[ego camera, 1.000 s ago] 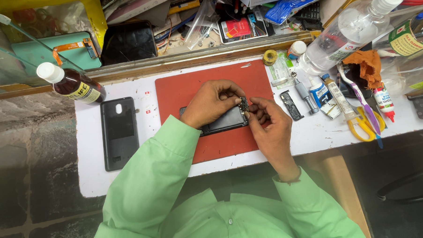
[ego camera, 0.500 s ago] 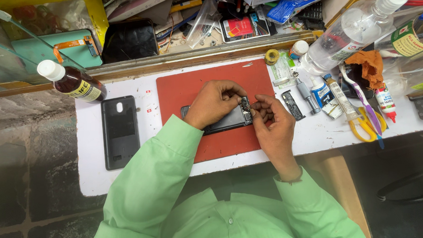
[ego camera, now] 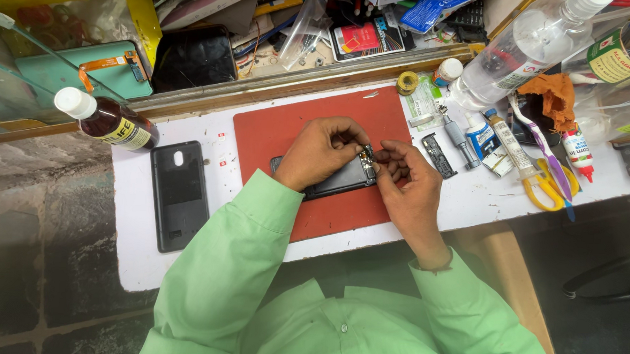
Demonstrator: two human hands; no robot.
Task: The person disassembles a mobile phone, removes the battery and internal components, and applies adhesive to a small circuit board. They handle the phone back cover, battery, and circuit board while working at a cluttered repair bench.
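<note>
Phone lies opened on the red mat — back cover already off, set aside on the tabletop. Left hand clamps the phone; right hand pinches at its top-edge components. Reassembly remains.

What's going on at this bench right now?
A person in a light green shirt is working on an opened phone lying on a red mat. The left hand steadies the phone's top end while the right hand pinches at its exposed corner. The phone's black back cover lies apart on the white table, beside a brown bottle. Glue tubes and yellow-handled scissors sit to the right.
</note>
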